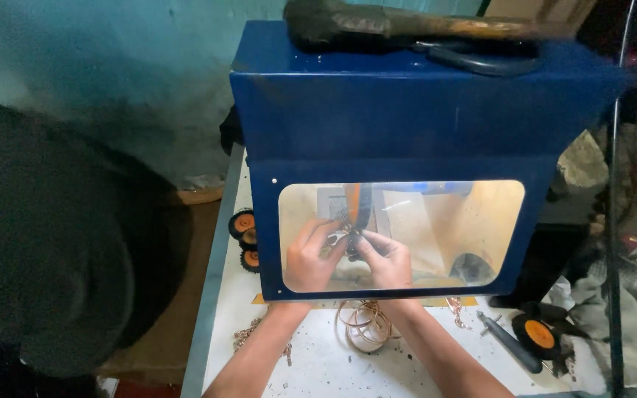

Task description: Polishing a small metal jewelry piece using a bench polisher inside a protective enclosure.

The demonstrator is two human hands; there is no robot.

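Inside the blue box (407, 110), behind its window, our left hand (310, 258) and right hand (388, 262) have fingers pinching 1 small metal piece (349, 237).

Two bare forearms came up from the bottom edge, no sleeves visible on either. Left hand (310, 254) and right hand (388, 259) were both bare: no gloves seen. No watch, bracelet or band seen on the wrists. Fingers on both hands looked slim, with short nails as far as could be told; rings could not be made out, view too small and blurred. Both hands were seen only through a see-through pane with glare, so fine detail was soft. The forearms below were in plain view, unmarked, no tattoos or bandages visible. Nothing else of the person's body or clothing clearly showed.
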